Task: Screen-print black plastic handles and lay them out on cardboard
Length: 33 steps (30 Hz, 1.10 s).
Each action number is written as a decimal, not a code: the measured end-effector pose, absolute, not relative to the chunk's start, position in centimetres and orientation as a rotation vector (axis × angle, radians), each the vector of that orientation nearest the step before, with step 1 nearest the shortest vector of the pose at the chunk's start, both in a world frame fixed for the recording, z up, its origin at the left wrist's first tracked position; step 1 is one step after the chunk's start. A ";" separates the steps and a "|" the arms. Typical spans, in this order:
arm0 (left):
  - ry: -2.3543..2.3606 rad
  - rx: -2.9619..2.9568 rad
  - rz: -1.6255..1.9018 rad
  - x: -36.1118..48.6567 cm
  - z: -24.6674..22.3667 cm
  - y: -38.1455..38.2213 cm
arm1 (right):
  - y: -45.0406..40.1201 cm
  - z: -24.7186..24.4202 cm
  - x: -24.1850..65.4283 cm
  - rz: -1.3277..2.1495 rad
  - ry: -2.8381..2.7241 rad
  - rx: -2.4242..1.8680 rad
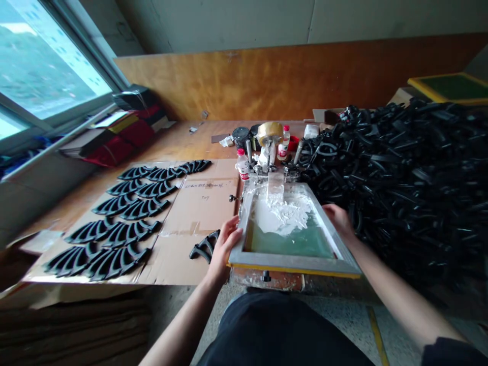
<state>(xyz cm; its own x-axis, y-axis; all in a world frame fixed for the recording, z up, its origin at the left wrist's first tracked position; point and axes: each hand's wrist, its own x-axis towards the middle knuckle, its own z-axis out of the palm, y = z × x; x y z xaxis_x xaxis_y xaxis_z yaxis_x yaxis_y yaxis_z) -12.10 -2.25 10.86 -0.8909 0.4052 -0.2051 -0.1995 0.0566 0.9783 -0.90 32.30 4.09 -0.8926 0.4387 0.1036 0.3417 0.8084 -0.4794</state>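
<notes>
A screen-printing frame (pixel 293 259) with a grey rim and green mesh lies in front of me. White ink (pixel 287 213) covers the far half of its mesh, and a squeegee (pixel 275 189) stands in the ink at the far end. My left hand (pixel 225 243) has its fingers curled at the frame's left edge. Close to its outer side are a few curved black plastic parts (pixel 206 246) on cardboard. At the frame's right edge is my right hand (pixel 338 221), slightly blurred, its fingers together and the tips against or just beside the rim; what they grip is hidden.
Rows of curved black parts (pixel 118 234) lie fanned on the cardboard sheet (pixel 198 208) at left. A big heap of black parts (pixel 400 188) rises at right. Behind the frame stand bottles (pixel 242 163), a tape roll (pixel 270 131) and dark jars (pixel 241 137). A knob (pixel 266 276) sticks out in front.
</notes>
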 end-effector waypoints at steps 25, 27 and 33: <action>1.962 0.064 1.577 -11.4 -4.1 -3.4 | 21.0 6.0 -5.4 0.301 -3.001 0.783; 1.936 0.078 1.587 -11.4 -4.1 -3.4 | 21.7 6.8 -5.6 0.328 -3.019 0.864; 1.870 0.107 1.624 -11.5 -3.6 -3.4 | 21.8 6.6 -7.3 0.382 -2.984 0.664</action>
<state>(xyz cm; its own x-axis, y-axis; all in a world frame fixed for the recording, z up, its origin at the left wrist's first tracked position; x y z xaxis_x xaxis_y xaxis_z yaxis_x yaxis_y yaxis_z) -11.50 -3.42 -3.59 -0.7853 0.4609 -0.4133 -0.3446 0.2291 0.9104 -7.35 21.85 6.56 -0.9053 -0.4097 0.1121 -0.4247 0.8765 -0.2268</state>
